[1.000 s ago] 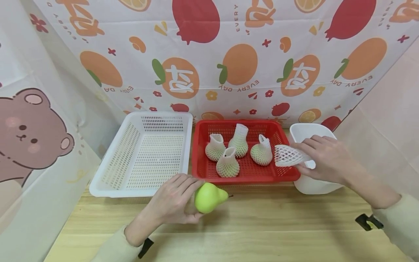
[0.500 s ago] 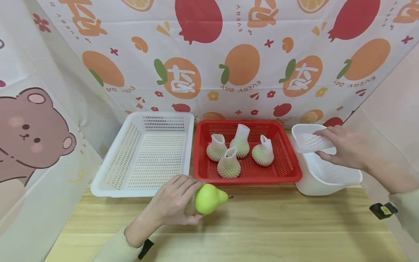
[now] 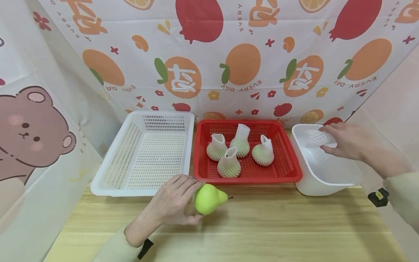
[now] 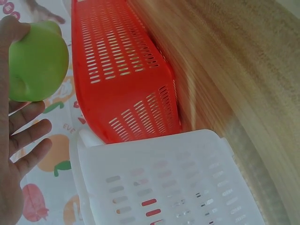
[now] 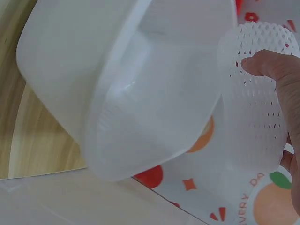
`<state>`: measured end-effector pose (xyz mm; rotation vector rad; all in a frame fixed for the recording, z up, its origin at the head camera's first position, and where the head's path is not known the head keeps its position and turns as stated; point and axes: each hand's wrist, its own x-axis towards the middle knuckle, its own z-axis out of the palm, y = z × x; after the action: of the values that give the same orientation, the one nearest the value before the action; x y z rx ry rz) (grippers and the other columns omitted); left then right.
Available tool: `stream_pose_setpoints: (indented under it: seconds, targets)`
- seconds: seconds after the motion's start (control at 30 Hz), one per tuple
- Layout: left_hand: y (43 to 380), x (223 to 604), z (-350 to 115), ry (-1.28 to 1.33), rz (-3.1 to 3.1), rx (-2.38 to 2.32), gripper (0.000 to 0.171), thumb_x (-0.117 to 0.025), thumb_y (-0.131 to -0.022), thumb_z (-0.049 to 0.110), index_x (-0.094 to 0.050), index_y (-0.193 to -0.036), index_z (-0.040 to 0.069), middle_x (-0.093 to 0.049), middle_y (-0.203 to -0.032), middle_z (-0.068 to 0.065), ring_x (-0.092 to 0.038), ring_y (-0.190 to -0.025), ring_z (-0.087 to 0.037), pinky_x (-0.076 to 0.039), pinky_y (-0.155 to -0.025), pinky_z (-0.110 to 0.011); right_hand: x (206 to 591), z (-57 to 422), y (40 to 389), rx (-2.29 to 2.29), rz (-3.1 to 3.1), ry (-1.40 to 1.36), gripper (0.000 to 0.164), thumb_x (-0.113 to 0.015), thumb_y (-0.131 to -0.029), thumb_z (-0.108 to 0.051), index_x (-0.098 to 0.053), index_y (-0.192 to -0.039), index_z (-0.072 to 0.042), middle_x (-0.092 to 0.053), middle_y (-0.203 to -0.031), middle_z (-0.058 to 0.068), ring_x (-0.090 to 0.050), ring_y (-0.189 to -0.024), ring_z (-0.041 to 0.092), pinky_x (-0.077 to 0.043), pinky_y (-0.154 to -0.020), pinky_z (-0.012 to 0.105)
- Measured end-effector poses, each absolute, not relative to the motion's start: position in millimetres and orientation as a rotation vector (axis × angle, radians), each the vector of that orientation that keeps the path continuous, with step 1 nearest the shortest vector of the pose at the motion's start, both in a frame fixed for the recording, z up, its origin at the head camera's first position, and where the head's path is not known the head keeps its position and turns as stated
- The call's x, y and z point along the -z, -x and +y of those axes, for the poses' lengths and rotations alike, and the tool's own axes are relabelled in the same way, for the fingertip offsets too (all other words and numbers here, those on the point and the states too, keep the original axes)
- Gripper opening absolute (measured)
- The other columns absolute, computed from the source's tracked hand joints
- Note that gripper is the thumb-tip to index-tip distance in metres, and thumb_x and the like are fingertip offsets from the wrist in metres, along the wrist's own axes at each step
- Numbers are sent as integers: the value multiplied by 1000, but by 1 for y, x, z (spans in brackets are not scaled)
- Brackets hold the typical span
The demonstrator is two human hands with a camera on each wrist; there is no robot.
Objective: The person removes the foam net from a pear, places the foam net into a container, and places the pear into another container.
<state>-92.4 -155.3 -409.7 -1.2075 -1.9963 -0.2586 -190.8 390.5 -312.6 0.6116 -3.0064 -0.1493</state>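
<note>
A bare green pear [image 3: 208, 199] is pinched between the thumb and fingers of my left hand [image 3: 175, 200], above the wood in front of the red basket. The left wrist view shows the pear [image 4: 40, 61] at upper left, its stem end turned away. My right hand [image 3: 351, 142] is over the white bin [image 3: 302, 182], pinching a white foam net sleeve [image 3: 317, 139] by one end. Seen from the right wrist, the foam net sleeve [image 5: 253, 103] looks flattened and bare of fruit, with the thumb across it.
Several pears in foam nets, one a netted pear [image 3: 229, 167], stand in the red basket [image 3: 248, 179]. Left of it is a white basket [image 3: 140, 193] with a slotted floor. A printed curtain [image 3: 209, 65] hangs behind, above the wooden table [image 3: 262, 233].
My right hand has carried the foam net sleeve right, from beside the red basket to over the white bin. The left hand and pear have stayed in place.
</note>
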Motion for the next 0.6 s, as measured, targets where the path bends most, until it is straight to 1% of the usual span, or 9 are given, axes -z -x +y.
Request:
stream_pose_setpoints:
  seconds: [0.33, 0.5, 0.6]
  targets:
    - [92, 408, -156, 1209, -1995, 261, 86, -83, -52, 62, -70, -114, 3, -76, -99, -4, -70, -89, -19, -62, -80, -33, 330, 394, 203, 130, -3141, -615, 69, -89, -79, -36, -63, -137, -9, -66, -134, 30, -68, -114, 48, -61, -87, 68]
    - [91, 408, -157, 1206, -1996, 255, 87, -83, -53, 63, -70, -114, 3, -75, -99, -4, -69, -88, -19, -62, -80, -33, 335, 392, 204, 134, -3146, -642, 71, -89, -80, -38, -62, -139, -8, -64, -136, 30, -65, -119, 51, -58, -91, 71]
    - [89, 408, -158, 1194, -2015, 245, 84, -81, -56, 64, -71, -114, 3, -76, -99, -4, -69, -89, -19, -62, -81, -33, 337, 392, 204, 149, -3129, -663, 72, -89, -79, -36, -61, -139, -6, -63, -137, 32, -63, -121, 53, -57, -93, 73]
